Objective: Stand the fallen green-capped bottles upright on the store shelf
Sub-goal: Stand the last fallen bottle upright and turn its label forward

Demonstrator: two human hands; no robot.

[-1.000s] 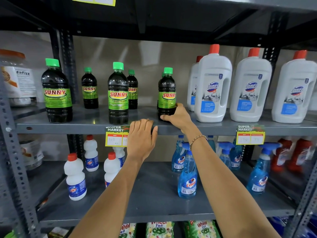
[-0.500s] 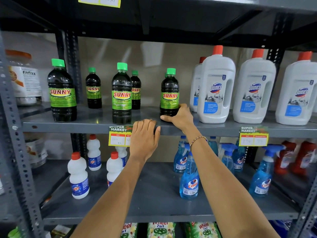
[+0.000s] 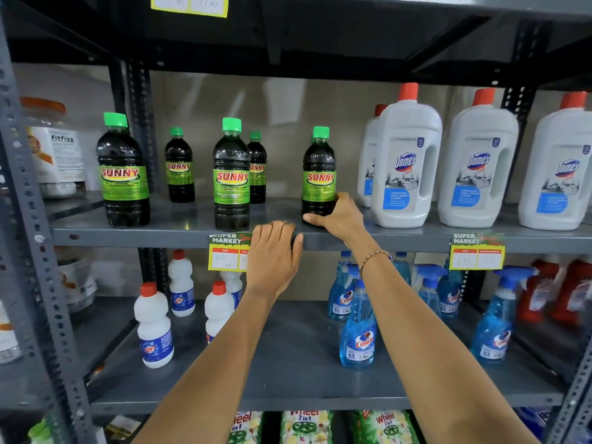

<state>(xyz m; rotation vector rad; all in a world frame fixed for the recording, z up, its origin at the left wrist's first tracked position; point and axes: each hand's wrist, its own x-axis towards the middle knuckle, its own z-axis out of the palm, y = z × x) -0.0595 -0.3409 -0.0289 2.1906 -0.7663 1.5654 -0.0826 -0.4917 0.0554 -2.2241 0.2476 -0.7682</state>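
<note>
The right hand is wrapped round the base of the rightmost Sunny bottle, thumb across the front and fingers curled behind it, so the bottle is held low down while it stands upright on the shelf. A bead bracelet sits on that wrist. The left hand holds nothing: it lies flat with fingers close together, fingertips hooked over the front edge of the shelf, partly covering a yellow price tag. Five green-capped bottles show on this shelf, all upright: the held one, a middle front bottle just left of the left hand, a smaller-looking one right behind it, a back bottle further left, and a large front bottle at the left end. A green sliver beside the held bottle's cap suggests another bottle behind it, but it is too hidden to be sure. To the right of the held bottle stand white Domex jugs with red caps, the nearest just beside the right hand. On the shelf below are small white bottles on the left and blue Colin sprays on the right.
</note>
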